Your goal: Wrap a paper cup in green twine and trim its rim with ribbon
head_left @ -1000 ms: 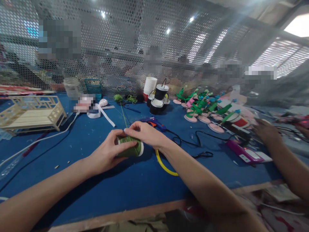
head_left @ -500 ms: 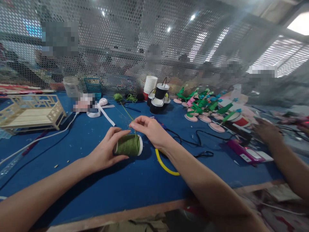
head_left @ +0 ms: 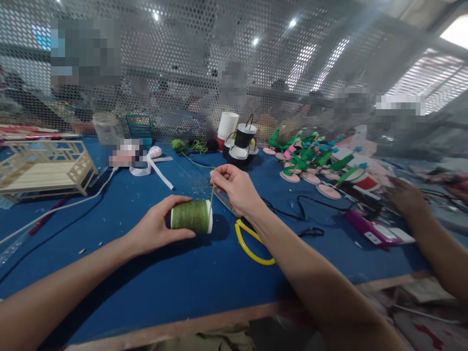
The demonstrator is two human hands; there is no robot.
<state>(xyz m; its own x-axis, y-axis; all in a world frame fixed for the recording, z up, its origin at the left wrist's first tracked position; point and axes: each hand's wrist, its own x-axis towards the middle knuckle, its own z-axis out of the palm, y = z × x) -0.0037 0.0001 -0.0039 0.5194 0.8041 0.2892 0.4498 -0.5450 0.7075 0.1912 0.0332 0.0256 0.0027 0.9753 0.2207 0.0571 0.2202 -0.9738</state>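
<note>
The work surface is a blue-covered table (head_left: 204, 287) with a bare wooden near edge. A perforated metal screen (head_left: 190, 73) stands along its far edge.

A spool of green thread (head_left: 191, 216) is held on its side just above the middle of the surface, a little toward the near edge. The winding is olive green and tightly layered. A white flange shows at the spool's right end.

The left hand (head_left: 153, 229) is closed round the spool's left end, thumb on the near side and fingers over the top. The right hand (head_left: 234, 187) is just beyond and to the right of the spool. Its thumb and forefinger are pinched shut on a thin green strand (head_left: 211, 196), which runs taut and nearly vertical from the fingertips down to the flange.

Scissors with yellow handles (head_left: 252, 246) lie on the surface under the right wrist. A black cable (head_left: 292, 207) runs just beyond them.

Near the far edge stand stacked white cups (head_left: 227, 126) and black pots (head_left: 241, 144). Green and pink paper pieces (head_left: 310, 163) lie toward the far right corner. A small wooden bed model (head_left: 44, 168) stands at the left edge. Another person's hand (head_left: 405, 200) rests near the right edge.
</note>
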